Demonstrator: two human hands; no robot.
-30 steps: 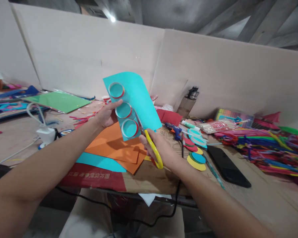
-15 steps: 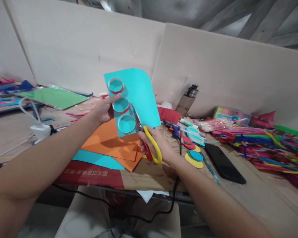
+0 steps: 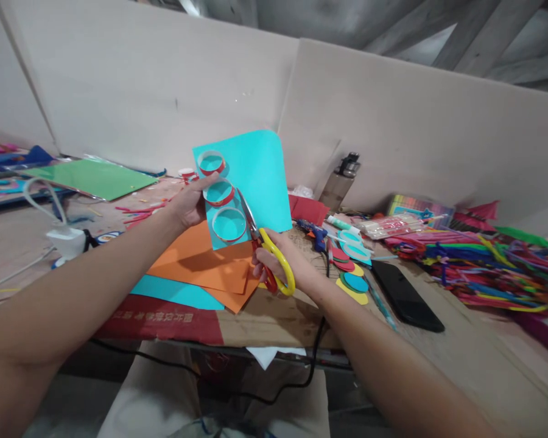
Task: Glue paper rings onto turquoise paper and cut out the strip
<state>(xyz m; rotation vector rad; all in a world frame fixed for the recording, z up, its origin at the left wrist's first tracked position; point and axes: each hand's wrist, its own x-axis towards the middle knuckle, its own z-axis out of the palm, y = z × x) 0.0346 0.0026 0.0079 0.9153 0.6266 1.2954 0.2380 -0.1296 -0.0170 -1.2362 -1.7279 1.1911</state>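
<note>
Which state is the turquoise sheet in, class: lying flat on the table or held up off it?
Held up. The left hand grips the turquoise sheet at its left edge, standing above the orange paper, while the scissors cut into it.

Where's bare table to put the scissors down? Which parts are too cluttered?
Free: bare tabletop right of the black phone, below the straw pile; also the patch between the white charger and green sheet. Crowded: the paper circles and glue gun beside the right hand.

Phone right of paper discs; bottle behind; paper sheets left.
</note>
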